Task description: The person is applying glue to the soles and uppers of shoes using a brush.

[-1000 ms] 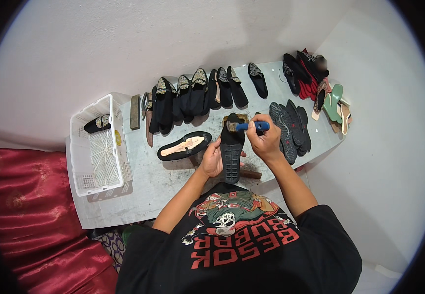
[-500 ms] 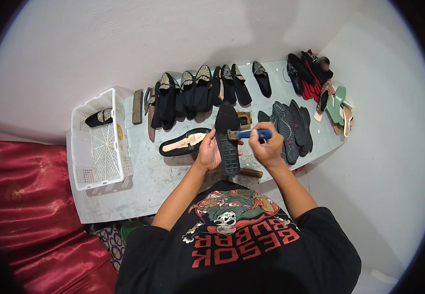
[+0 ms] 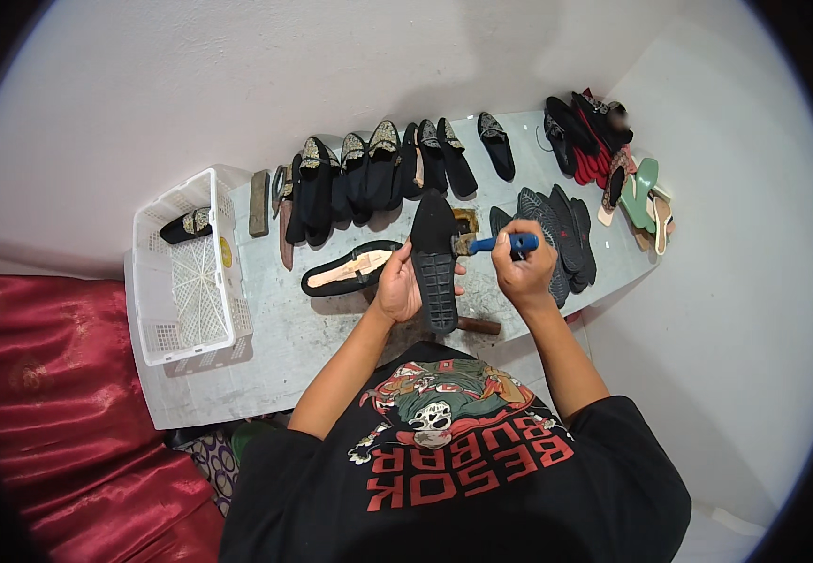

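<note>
My left hand (image 3: 400, 289) is wrapped round a black shoe sole (image 3: 437, 272), its toe end pointing away from me. The face turned up is smooth toward the toe and has a raised grid toward the heel. My right hand (image 3: 527, 263) grips a brush (image 3: 502, 244) by its blue handle. The bristles meet the sole's right edge about midway along its length. Behind the brush a small yellowish container (image 3: 465, 221) is partly hidden by the sole. Just left of my left hand lies a black shoe (image 3: 350, 270) with a pale insole showing.
Black loafers with patterned uppers (image 3: 383, 164) line the back of the table (image 3: 200, 399). Dark soles (image 3: 570, 239) are stacked at the right, near green sandals (image 3: 645, 192). A white plastic basket (image 3: 228, 310) holds one shoe. Pliers (image 3: 278, 188) and a wooden block (image 3: 259, 204) lie beside it.
The brush has moved right and slightly up, from across the middle of the sole to its right edge. My right hand has shifted with it; the sole has barely moved.
</note>
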`<state>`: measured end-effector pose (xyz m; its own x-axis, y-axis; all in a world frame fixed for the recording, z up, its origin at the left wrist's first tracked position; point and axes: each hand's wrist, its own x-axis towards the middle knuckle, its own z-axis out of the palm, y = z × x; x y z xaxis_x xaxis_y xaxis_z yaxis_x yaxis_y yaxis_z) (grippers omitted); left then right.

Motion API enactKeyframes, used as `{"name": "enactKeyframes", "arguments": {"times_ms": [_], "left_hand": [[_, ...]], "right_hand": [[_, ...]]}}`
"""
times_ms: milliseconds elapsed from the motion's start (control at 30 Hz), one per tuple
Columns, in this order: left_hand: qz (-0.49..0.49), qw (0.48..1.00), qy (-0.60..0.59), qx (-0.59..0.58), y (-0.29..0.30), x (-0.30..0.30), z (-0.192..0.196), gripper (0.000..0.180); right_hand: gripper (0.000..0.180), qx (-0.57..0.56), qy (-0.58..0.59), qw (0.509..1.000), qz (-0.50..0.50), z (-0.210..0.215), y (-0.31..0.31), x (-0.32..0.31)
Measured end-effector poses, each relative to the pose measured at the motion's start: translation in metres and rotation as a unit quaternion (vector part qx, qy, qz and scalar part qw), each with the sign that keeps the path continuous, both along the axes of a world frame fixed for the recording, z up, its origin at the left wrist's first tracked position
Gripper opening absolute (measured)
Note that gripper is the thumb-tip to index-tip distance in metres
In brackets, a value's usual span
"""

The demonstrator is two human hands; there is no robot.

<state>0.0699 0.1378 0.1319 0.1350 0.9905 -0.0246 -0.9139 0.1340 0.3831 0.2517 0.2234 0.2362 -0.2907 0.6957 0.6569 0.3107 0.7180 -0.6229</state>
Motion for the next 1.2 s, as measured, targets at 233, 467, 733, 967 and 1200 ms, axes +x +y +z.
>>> {"name": "enactKeyframes", "arguments": {"times_ms": [233,467,733,967,1200], "left_hand": [[-0.019,0.999,0.001,0.032,-0.001,0.003,0.000,0.060],[0.002,1.000,-0.007,0.009,-0.005,0.003,0.003,0.062],[0.033,0.999,-0.043,-0.003,-0.003,0.007,0.019,0.080],[0.010,0.999,0.002,0.050,0.000,0.000,0.021,0.089],[0.037,0.998,-0.047,-0.003,-0.002,-0.003,0.027,0.093]], "right_hand": [[0.010,0.008,0.009,1.000,0.007,0.003,0.003,-0.009],[0.011,-0.039,-0.006,0.998,0.049,0.009,-0.019,-0.012],[0.014,0.005,0.024,0.998,0.060,-0.004,-0.029,-0.031],[0.011,-0.065,0.059,0.995,0.043,-0.002,-0.017,-0.042],[0.011,-0.025,0.037,0.997,0.068,0.000,-0.035,-0.041]]}}
